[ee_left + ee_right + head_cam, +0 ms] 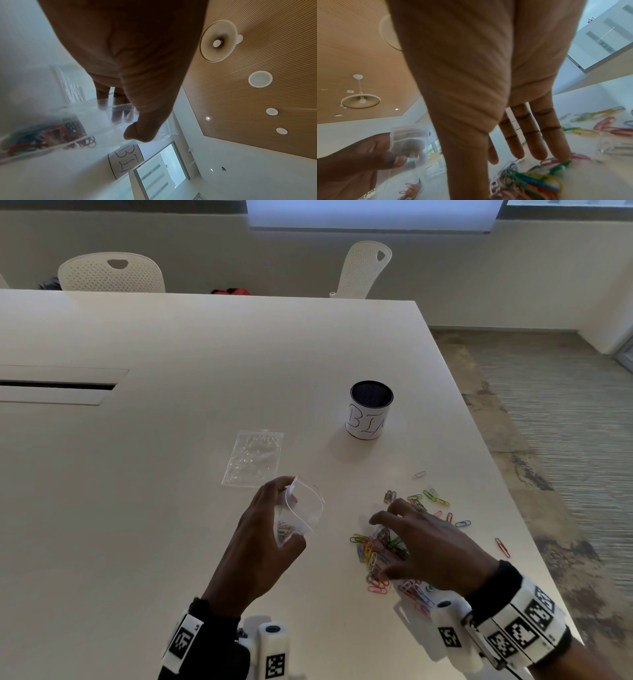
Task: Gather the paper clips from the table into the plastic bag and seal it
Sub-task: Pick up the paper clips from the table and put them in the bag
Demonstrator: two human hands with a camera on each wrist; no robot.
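My left hand (270, 529) grips a small clear plastic bag (301, 508) held upright above the table, its mouth gaping. Several coloured paper clips (286, 530) sit in its bottom; in the left wrist view the clips in the bag (34, 139) show through the plastic. My right hand (421, 546) hovers over the pile of coloured paper clips (376, 553) on the table, fingers spread and nearly straight, tips touching the clips (537, 181). More clips (435, 499) lie scattered beyond the hand. In the right wrist view the bag (409, 140) shows at the left.
A second clear bag (253, 457) lies flat on the white table (137, 474) behind my left hand. A black mesh cup (370, 412) with a paper label stands farther back. The table's right edge (534, 542) runs close to the clips. White chairs (109, 273) stand beyond the table.
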